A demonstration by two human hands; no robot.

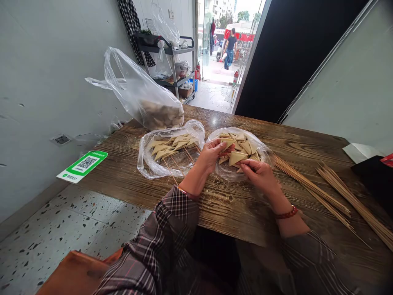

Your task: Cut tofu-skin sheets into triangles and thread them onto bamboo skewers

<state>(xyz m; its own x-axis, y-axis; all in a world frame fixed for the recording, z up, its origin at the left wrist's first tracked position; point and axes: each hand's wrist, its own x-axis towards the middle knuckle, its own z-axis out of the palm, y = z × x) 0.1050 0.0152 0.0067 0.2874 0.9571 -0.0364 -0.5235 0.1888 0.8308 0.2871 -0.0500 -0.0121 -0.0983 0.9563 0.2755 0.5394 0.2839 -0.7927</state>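
Observation:
My left hand is closed on a flat, pale-yellow triangular tofu piece, above a clear plastic bag of similar pieces. My right hand pinches the edge of another triangular tofu piece with thumb and forefinger. Loose tofu triangles lie heaped in the bag behind my fingers. To the left, a second clear bag bears skewered tofu triangles; their thin wooden sticks point toward me.
Two bundles of wooden skewers lie on the right of the wooden table. A knotted plastic bag of brownish pieces stands at the back left. A green payment-code card is at the left edge. Beyond are a cart and a doorway.

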